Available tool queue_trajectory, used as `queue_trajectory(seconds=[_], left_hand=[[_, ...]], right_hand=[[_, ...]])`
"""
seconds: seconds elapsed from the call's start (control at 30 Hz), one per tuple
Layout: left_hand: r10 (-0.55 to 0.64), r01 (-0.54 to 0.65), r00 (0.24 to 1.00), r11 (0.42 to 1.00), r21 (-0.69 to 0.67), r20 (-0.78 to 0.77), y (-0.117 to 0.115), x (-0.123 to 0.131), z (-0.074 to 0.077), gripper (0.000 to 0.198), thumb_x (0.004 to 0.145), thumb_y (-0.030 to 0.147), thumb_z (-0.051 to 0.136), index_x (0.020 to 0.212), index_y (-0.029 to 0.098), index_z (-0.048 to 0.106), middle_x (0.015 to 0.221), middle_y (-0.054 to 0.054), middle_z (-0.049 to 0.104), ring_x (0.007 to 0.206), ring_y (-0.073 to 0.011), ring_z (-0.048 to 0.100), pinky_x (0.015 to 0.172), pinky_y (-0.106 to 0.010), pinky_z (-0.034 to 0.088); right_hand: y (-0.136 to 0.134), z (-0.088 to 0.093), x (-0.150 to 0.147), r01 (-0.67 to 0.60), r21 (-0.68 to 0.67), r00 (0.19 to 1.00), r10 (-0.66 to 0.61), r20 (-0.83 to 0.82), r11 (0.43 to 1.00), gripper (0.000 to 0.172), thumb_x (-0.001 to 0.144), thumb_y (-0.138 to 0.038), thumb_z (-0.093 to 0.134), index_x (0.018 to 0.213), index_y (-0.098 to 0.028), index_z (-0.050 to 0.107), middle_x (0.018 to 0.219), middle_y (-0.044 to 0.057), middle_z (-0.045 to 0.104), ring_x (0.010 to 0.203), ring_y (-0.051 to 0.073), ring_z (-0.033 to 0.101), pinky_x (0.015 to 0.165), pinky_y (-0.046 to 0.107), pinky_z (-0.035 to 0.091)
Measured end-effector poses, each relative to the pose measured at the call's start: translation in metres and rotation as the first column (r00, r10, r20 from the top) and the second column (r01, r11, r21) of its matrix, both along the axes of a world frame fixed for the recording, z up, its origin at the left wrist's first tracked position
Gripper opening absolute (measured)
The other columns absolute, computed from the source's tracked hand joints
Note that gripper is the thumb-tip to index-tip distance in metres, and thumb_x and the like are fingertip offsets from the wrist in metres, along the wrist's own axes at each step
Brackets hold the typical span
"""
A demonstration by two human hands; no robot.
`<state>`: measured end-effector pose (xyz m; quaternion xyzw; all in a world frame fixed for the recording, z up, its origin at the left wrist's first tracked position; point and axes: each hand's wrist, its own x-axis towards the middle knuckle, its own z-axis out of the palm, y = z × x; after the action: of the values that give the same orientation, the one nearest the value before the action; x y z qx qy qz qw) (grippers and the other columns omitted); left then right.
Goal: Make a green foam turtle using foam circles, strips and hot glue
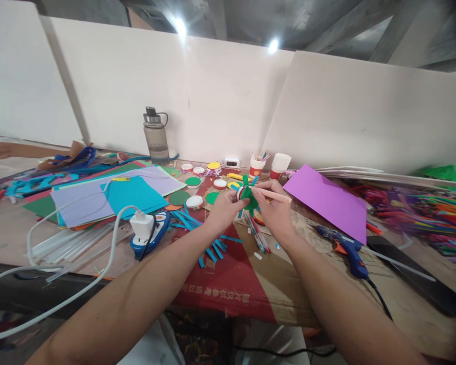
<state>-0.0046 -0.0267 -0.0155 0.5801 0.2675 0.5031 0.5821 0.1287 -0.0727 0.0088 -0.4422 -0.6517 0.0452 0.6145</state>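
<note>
My left hand (225, 211) grips a small round craft piece (250, 204) with a green paper face, a white-and-red rim and green and blue strips sticking out. My right hand (275, 217) is closed around a pale pink pen (277, 195), its front end close to the green face. Whether its tip touches is too small to tell. Beneath my hands lie several coloured pens (259, 237) and cut blue paper strips (215, 249). Beyond them sit a green-topped disc (193, 182), a white disc (194, 202) and a loose green paper circle (213, 197).
Coloured paper sheets (137, 197), a water bottle (156, 139) and a power strip (155, 235) with a looping white cable are on the left. Paper cups (279, 164) stand at the back. Purple paper (329, 203), a blue glue gun (353, 256) and colourful pipe cleaners (421, 218) lie right.
</note>
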Motion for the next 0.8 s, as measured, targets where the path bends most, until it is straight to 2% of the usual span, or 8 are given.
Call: queue_trajectory(seconds=[0.1, 0.2, 0.33, 0.47, 0.63, 0.8], left_hand=[[0.006, -0.006, 1.000, 1.000, -0.010, 0.003, 0.000, 0.000, 0.001, 0.026, 0.067, 0.031, 0.077, 0.085, 0.014, 0.070, 0.084, -0.003, 0.071, 0.080, -0.0167, 0.063, 0.084, -0.031, 0.047], [0.049, -0.050, 0.999, 0.997, -0.066, -0.018, 0.000, -0.001, 0.001, 0.028, 0.065, 0.034, 0.079, 0.082, 0.014, 0.069, 0.078, -0.002, 0.069, 0.072, -0.0144, 0.060, 0.072, -0.027, 0.046], [0.110, -0.114, 0.993, 0.987, -0.116, -0.038, 0.003, -0.003, -0.001, 0.027, 0.064, 0.034, 0.078, 0.080, 0.015, 0.067, 0.072, 0.000, 0.066, 0.065, -0.0129, 0.057, 0.064, -0.026, 0.043], [0.111, -0.113, 0.993, 0.987, -0.114, -0.027, 0.004, -0.004, -0.002, 0.027, 0.063, 0.033, 0.079, 0.080, 0.015, 0.067, 0.072, -0.001, 0.067, 0.067, -0.0136, 0.058, 0.066, -0.027, 0.043], [0.107, -0.108, 0.994, 0.988, -0.113, -0.020, 0.004, -0.004, 0.000, 0.029, 0.063, 0.034, 0.080, 0.081, 0.015, 0.067, 0.074, -0.001, 0.068, 0.068, -0.0138, 0.058, 0.066, -0.027, 0.043], [0.111, -0.113, 0.994, 0.987, -0.111, -0.027, 0.003, -0.004, 0.001, 0.032, 0.061, 0.036, 0.080, 0.079, 0.015, 0.066, 0.071, 0.000, 0.065, 0.066, -0.0132, 0.056, 0.064, -0.027, 0.041]], right_hand=[[-0.001, 0.001, 0.000, -0.036, -0.031, 0.999, 0.036, -0.020, 0.999, 0.010, 0.087, -0.031, 0.063, 0.084, -0.022, 0.066, 0.085, 0.002, 0.067, 0.085, 0.018, 0.063, 0.078, 0.033, 0.049], [0.002, 0.001, 0.003, -0.069, -0.096, 0.979, 0.048, -0.199, 0.993, 0.015, 0.085, -0.036, 0.065, 0.083, -0.021, 0.064, 0.082, 0.001, 0.066, 0.079, 0.017, 0.062, 0.075, 0.032, 0.050], [0.014, -0.004, 0.011, -0.117, -0.146, 0.888, 0.038, -0.458, 0.982, 0.026, 0.083, -0.046, 0.066, 0.082, -0.020, 0.063, 0.073, 0.000, 0.064, 0.069, 0.015, 0.059, 0.069, 0.031, 0.049], [0.022, -0.008, 0.013, -0.234, -0.165, 0.801, 0.093, -0.592, 0.958, 0.035, 0.080, -0.054, 0.068, 0.081, -0.019, 0.062, 0.069, 0.000, 0.063, 0.064, 0.013, 0.057, 0.062, 0.028, 0.048], [0.021, -0.008, 0.010, -0.291, -0.178, 0.764, 0.116, -0.635, 0.940, 0.042, 0.077, -0.060, 0.069, 0.080, -0.019, 0.061, 0.067, -0.001, 0.061, 0.061, 0.012, 0.055, 0.058, 0.025, 0.047], [0.021, -0.007, 0.009, -0.307, -0.205, 0.811, 0.143, -0.568, 0.929, 0.041, 0.081, -0.059, 0.065, 0.074, -0.019, 0.058, 0.065, -0.002, 0.055, 0.056, 0.010, 0.050, 0.053, 0.024, 0.044]])
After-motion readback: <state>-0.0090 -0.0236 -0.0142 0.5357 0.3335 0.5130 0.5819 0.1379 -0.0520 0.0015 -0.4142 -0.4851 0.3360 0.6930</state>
